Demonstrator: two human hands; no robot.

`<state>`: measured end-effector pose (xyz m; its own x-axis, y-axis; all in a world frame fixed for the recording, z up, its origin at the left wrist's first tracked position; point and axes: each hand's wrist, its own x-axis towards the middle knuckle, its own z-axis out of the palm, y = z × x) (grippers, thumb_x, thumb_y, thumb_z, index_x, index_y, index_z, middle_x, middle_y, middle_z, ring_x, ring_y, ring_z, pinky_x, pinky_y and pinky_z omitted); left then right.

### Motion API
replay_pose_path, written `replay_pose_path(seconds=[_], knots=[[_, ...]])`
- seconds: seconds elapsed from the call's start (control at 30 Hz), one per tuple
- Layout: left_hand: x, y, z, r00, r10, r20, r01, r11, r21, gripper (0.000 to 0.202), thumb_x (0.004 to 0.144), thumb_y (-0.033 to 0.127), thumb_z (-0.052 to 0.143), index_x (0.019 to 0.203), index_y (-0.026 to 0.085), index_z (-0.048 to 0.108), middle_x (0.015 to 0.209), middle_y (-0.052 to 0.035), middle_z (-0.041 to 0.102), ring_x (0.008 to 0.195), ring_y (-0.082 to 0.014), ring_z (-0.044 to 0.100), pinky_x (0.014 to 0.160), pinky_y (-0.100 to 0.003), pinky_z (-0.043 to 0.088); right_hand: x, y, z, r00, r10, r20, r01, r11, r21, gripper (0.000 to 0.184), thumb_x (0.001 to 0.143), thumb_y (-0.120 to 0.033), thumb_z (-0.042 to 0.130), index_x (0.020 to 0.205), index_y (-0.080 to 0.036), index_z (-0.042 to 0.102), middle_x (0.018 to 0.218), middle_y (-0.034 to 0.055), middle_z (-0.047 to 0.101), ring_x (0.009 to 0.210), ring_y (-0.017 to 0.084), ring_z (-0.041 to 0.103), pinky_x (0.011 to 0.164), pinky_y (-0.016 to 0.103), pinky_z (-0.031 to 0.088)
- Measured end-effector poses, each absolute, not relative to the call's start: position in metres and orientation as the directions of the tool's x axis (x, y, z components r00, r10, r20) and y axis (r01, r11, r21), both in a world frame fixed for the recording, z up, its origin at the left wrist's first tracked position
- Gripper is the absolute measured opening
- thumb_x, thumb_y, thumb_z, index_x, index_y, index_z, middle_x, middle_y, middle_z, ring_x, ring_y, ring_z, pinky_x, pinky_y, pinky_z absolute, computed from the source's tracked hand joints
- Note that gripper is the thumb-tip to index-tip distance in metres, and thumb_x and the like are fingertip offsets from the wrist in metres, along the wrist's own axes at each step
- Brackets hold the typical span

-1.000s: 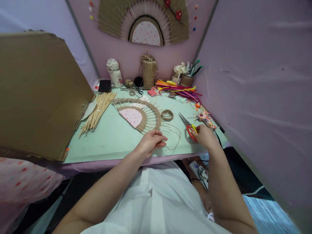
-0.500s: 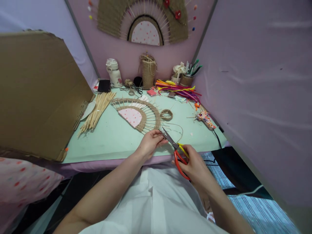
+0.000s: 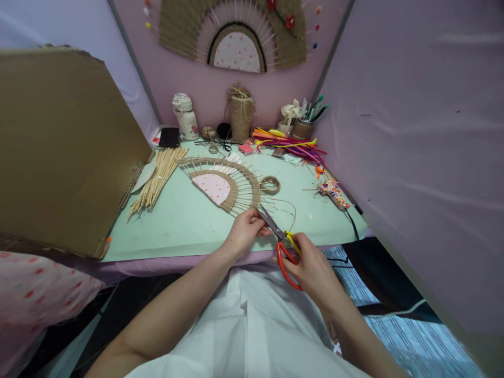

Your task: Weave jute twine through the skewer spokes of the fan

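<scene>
My right hand (image 3: 311,265) grips scissors (image 3: 271,221) with red and yellow handles. Their blades are nearly together and point up-left, at the fingertips of my left hand (image 3: 248,228). That hand is closed in a pinch beside the lower right end of a half-round woven fan (image 3: 255,190); what lies between its fingers is hidden. Thin sticks radiate across the fan from a pink dotted half-circle (image 3: 212,188) to a band of woven twine. A loose strand of twine (image 3: 294,209) curls over the table to the right of the fan, near the blades.
A twine coil (image 3: 270,185) lies right of the fan, a bundle of sticks (image 3: 157,181) left. Farther right is a patterned glue gun (image 3: 334,193) with a cord. Colourful pipe cleaners (image 3: 291,142), a bottle (image 3: 185,116) and a twine spool (image 3: 241,115) line the back. Cardboard (image 3: 66,152) stands left.
The scissors have moved slightly left and their blades have closed from apart to nearly together. My left hand stays by the fan's end.
</scene>
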<state>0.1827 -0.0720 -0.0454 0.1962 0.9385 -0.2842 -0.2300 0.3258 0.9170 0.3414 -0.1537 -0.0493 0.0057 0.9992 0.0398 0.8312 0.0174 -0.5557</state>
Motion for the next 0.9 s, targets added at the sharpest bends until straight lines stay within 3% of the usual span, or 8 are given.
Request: replay_pose_path(seconds=[0.3,0.6,0.9], knots=[[0.182,-0.072,-0.042,0.197,0.937,-0.289,-0.225,0.330,0.917,0.011,0.074,0.004,0.057,0.067,0.013,0.057,0.052,0.0001,0.061,0.046,-0.0063,0.056,0.046,-0.014,0.042,0.342,-0.154,-0.049,-0.008,0.998,0.057,0.858,0.036,-0.512,0.024,0.078,-0.044,0.051,0.082,-0.022,0.044,0.069,0.0006,0.054,0.057,0.016,0.047,0.051,0.024,0.027],[0.182,-0.072,-0.047,0.209,0.942,-0.264,-0.216,0.307,0.927,0.011,0.074,0.005,0.057,0.065,0.012,0.056,0.055,-0.0008,0.061,0.047,-0.0069,0.056,0.047,-0.016,0.041,0.347,-0.154,-0.043,0.004,1.000,0.024,0.894,0.007,-0.448,0.027,0.082,-0.049,0.047,0.079,-0.023,0.042,0.062,-0.0004,0.053,0.049,0.015,0.043,0.049,0.024,0.020],[0.179,-0.066,-0.043,0.238,0.905,-0.352,-0.350,0.418,0.838,0.005,0.075,0.009,0.062,0.070,0.009,0.061,0.065,-0.0038,0.064,0.049,-0.0045,0.056,0.045,-0.013,0.042,0.345,-0.154,-0.046,0.045,0.999,0.005,0.861,-0.036,-0.508,0.029,0.081,-0.050,0.049,0.078,-0.023,0.038,0.058,-0.0027,0.048,0.049,0.015,0.043,0.049,0.024,0.022]])
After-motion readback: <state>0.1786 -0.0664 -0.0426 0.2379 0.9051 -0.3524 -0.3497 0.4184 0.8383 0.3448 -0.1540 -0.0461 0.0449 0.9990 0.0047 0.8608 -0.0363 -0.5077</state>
